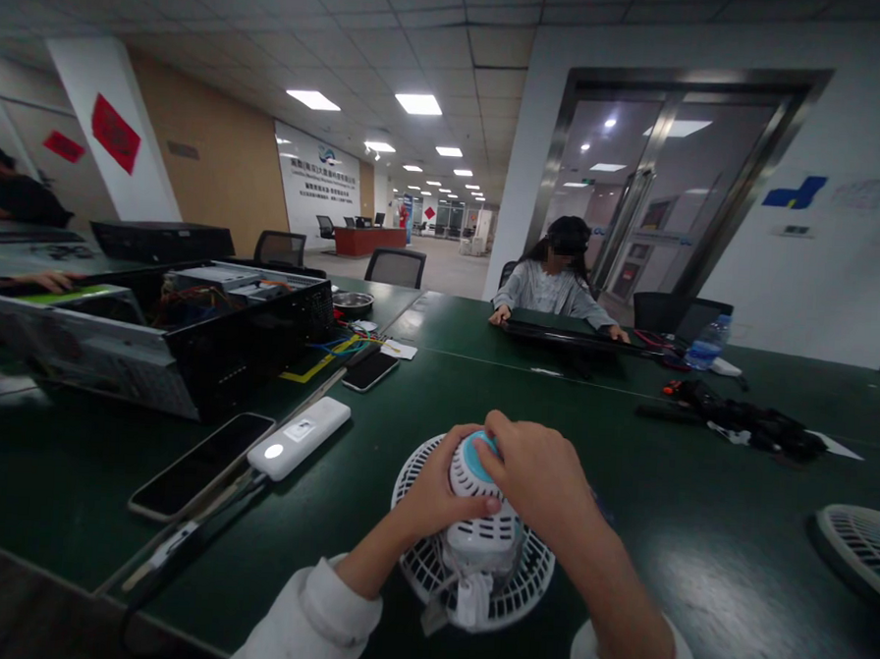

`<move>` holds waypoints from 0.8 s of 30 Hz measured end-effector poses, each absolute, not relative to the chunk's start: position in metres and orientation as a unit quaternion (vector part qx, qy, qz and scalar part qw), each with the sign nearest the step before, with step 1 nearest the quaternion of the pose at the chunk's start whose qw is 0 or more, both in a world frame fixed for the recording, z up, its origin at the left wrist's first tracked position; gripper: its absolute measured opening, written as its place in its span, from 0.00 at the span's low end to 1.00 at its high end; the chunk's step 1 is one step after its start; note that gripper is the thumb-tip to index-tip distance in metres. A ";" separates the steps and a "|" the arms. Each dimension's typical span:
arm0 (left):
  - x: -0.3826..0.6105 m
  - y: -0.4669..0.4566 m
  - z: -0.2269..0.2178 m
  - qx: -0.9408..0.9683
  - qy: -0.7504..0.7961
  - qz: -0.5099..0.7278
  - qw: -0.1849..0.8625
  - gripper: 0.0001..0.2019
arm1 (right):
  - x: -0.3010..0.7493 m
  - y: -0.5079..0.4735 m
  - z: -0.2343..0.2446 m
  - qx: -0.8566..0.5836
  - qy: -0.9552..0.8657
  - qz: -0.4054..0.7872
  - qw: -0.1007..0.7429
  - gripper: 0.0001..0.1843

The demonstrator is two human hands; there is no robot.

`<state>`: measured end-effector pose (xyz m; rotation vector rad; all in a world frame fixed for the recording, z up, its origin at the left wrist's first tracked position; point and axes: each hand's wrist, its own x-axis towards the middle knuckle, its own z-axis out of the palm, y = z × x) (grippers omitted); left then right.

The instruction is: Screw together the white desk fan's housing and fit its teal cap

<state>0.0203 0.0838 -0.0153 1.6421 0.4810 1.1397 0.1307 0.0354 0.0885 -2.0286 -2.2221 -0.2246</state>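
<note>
On a green table [466, 390], the left hand [430, 484] cups a fan [482, 536]; the right hand [543, 473] pinches its blue cap [472, 459]. A grille [861, 538] lies apart, the fan apparently incomplete.

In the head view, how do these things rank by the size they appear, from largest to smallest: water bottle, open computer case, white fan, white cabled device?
1. Open computer case
2. White fan
3. White cabled device
4. Water bottle, which is farther from the camera

Your fan [482, 534] is white with a light-blue cap [473, 456], your sleeves [321, 620] are white, your table [368, 508] is dark green, the diamond poster [116, 134] red
</note>
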 end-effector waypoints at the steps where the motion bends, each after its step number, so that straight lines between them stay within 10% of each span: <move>1: 0.021 0.084 -0.015 0.685 0.202 0.477 0.513 0.34 | 0.126 0.036 0.087 -0.690 -0.717 -0.079 0.064 0.11; 24: 0.019 0.085 -0.016 0.689 0.208 0.468 0.513 0.32 | 0.172 0.041 0.089 -0.486 -0.859 0.048 0.151 0.14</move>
